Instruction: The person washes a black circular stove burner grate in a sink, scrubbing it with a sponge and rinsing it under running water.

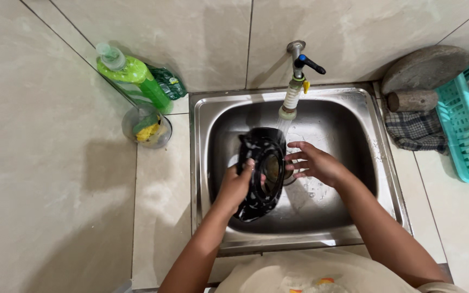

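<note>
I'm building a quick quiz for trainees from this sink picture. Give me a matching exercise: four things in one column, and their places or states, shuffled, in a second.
Things
1. green bottle
2. black round part
3. teal basket
4. checked cloth

Places or states
A. at the right edge of the counter
B. held upright over the steel sink, under the tap
C. leaning in the left corner by the wall
D. lying on the counter between sink and basket

Pairs: 1-C, 2-B, 3-A, 4-D. The left hand grips the part; the right hand is spread open beside it.
</note>
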